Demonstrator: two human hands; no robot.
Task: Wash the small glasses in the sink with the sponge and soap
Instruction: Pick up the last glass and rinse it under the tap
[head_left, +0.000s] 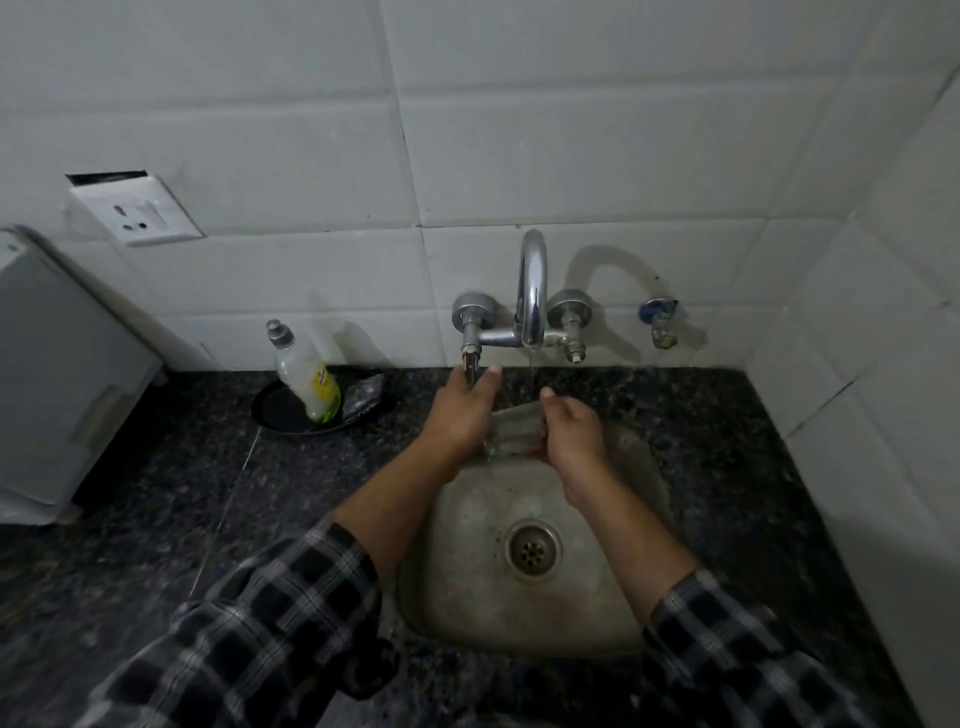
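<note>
Dark speckled counter (156, 467) runs wall to wall; steel sink (467, 597) is set in it, right of centre. Grey box (62, 364) at far left edge. Wall tap (532, 291) above the sink's back rim, thin stream falling from spout. Left hand (460, 410) reaches up, thumb and fingers closed round the tap's left handle (470, 361). Right hand (571, 431) grips small glass (511, 428), tilted on its side, under the stream and above the basin. Black dish (275, 410) left of tap holds leaning soap bottle (306, 374), with grey crumpled sponge (363, 395) beside it. Drain (532, 551) uncovered
</note>
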